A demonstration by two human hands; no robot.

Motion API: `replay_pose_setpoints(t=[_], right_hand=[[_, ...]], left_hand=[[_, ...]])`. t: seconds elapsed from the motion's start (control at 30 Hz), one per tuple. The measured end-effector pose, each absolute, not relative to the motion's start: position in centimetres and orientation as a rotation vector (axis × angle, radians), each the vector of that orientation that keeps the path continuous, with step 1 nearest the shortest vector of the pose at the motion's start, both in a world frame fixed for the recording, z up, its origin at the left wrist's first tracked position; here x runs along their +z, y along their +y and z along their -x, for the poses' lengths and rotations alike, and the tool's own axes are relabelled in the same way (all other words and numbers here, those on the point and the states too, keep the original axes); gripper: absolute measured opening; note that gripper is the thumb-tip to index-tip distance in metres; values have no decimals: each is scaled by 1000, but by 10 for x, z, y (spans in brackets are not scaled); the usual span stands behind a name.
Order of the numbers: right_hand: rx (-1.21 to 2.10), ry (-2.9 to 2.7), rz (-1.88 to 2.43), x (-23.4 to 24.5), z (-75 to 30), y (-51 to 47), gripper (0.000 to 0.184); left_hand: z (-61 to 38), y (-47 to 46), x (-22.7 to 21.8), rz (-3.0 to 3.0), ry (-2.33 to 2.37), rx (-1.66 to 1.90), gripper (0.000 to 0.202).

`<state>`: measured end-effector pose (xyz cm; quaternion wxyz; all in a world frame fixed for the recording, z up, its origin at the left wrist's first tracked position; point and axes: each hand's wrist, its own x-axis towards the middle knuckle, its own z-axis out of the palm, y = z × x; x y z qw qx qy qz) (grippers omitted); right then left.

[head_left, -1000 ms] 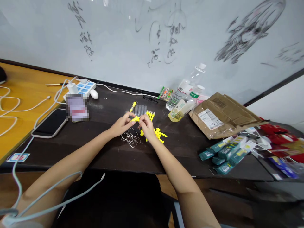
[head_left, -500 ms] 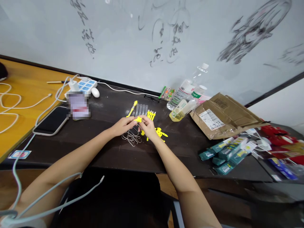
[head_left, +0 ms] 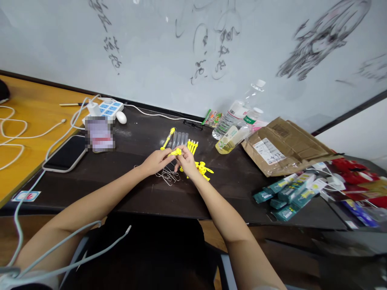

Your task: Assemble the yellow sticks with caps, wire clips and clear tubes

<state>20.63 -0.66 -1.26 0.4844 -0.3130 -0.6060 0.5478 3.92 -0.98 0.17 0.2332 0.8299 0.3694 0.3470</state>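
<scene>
Between my two hands is a small yellow plastic part (head_left: 176, 152), pinched from both sides. My left hand (head_left: 156, 162) grips its left end with thumb and fingers. My right hand (head_left: 186, 160) closes on its right side; the fingertips partly hide it. Below lies a tangle of bent metal wires (head_left: 167, 175). Loose yellow plastic pieces (head_left: 204, 169) lie right of my right hand. Just beyond the hands are clear tubes (head_left: 180, 139), several yellow rods (head_left: 192, 146) in a row, and a longer yellow-ended piece (head_left: 168, 138).
Bottles (head_left: 232, 139), a snack packet (head_left: 212, 118) and glasses (head_left: 193, 125) stand or lie toward the whiteboard (head_left: 151, 52). At right are a cardboard parcel (head_left: 281, 145) and green boxes (head_left: 290, 197). A phone (head_left: 66, 154), a power strip (head_left: 110, 108) and cables are at left.
My hands stay at nearly the same place. The left hand has shifted slightly, and more of the yellow part shows between the fingers.
</scene>
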Motion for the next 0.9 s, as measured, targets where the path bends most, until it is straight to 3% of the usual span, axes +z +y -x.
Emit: replay_pose_setpoints(t=[0.47,0.63,0.9], right_hand=[[1321,-1422,792,-9,-203,-6,29],[1281,-1382,946,-18,-207,2,32],[1107,-1614,872,-16,-209,-3,27]], left_hand=[[-41,-11,0,-2252,1185,1028,30],[-41,-14,9,-2168,1250,1231,27],[-27,0,9,-2024,1241,1321,27]])
